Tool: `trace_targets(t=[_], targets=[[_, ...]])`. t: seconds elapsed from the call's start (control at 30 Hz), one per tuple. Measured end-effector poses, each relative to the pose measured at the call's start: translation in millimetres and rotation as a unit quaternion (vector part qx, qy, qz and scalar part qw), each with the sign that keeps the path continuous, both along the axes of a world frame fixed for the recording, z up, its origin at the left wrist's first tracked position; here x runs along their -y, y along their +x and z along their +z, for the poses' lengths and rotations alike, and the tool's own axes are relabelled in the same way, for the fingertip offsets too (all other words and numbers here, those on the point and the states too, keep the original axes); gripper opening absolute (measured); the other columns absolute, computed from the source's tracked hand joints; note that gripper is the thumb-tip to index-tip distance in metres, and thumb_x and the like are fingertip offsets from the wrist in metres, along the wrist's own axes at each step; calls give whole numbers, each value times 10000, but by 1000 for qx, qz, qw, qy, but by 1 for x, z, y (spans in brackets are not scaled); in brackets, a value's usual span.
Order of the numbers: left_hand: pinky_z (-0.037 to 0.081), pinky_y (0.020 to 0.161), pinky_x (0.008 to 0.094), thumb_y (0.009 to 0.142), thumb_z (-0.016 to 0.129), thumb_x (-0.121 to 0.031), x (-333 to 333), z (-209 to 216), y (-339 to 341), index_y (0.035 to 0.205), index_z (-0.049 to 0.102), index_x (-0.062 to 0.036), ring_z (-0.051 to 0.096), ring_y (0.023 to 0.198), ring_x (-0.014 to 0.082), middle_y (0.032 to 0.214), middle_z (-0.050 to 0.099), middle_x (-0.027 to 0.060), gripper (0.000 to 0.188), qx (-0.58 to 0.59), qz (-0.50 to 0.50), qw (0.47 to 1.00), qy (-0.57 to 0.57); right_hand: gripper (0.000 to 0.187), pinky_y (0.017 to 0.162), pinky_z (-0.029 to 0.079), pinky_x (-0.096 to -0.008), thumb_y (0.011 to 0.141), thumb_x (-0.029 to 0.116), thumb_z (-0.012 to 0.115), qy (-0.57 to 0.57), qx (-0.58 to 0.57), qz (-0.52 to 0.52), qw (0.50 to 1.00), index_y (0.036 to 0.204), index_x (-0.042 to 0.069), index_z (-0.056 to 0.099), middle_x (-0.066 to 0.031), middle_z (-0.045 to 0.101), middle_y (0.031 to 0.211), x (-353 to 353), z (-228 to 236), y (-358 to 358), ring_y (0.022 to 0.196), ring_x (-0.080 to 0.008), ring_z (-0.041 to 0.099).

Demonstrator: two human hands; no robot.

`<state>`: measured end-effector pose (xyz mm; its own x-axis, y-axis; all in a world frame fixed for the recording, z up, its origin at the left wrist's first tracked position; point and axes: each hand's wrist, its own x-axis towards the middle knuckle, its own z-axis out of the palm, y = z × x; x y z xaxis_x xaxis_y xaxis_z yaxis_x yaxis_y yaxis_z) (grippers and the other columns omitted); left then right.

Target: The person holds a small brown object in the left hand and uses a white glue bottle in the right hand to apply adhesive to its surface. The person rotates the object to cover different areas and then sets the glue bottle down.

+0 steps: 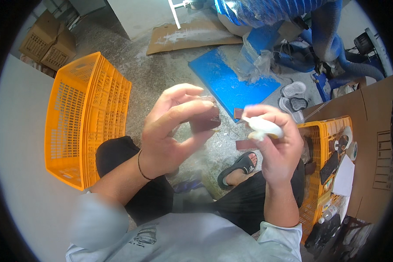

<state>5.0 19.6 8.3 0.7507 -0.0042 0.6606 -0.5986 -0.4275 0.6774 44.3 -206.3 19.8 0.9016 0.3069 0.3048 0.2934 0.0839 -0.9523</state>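
A: Hands first; what has each got?

B: Left hand, centre of the frame, is curled with the fingers half closed round a small dark reddish-brown block; fingertips press its top edge and the thumb comes up from below; the block sits just above centre, raised over the person's lap.

A: And the other?

B: Right hand, just right of centre, is closed tight on a white rounded plastic tool; its pointed end aims left at the block and stands near it; I cannot tell whether they touch.

A: What lies around them?

B: Large empty orange slatted plastic crate at the left of the frame, tipped on its side on the grey concrete floor; a second orange crate at the lower right holds assorted small items; a blue flat board lies above centre; a black sandal is on the foot below the hands; brown cardboard fills the right edge.
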Motion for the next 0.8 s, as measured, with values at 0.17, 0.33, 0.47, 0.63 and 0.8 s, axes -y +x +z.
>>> trace_targets(t=[0.17,0.33,0.47,0.63,0.8], targets=[[565,899,350,750,831,48,4,-1,-3,1173,727,-91,674,1106,270,1235,653,149,457,-20,26,999,36,308,772,590,-304,883,14,764,-204,191,-27,960,1172,-29,666,-194,728,1105,6,4,-12,884,-202,741],[535,924,357,732,818,58,3,-7,-1,1156,726,-80,640,1096,259,1268,604,153,455,-1,32,999,44,402,913,564,-380,818,-61,781,-213,294,-30,931,1203,-12,677,-193,735,1134,-3,3,-12,1051,-332,725],[513,933,354,719,822,56,4,-10,-2,1154,714,-76,610,1085,239,1277,565,145,467,-8,30,999,29,399,896,572,-380,810,-61,787,-227,318,-38,920,1192,-16,680,-197,734,1127,-4,5,-13,1029,-331,732],[512,936,350,716,824,61,5,-10,-3,1166,703,-83,603,1088,227,1276,553,133,488,-29,26,999,16,401,884,578,-380,799,-69,790,-235,315,-37,919,1183,-18,686,-199,734,1117,-4,4,-11,1022,-330,734],[511,941,348,710,827,68,4,-10,-3,1173,701,-86,604,1090,228,1278,554,132,504,-30,25,999,24,394,880,579,-379,797,-82,786,-232,316,-36,919,1174,-24,689,-202,733,1116,-6,4,-11,1025,-328,734]])
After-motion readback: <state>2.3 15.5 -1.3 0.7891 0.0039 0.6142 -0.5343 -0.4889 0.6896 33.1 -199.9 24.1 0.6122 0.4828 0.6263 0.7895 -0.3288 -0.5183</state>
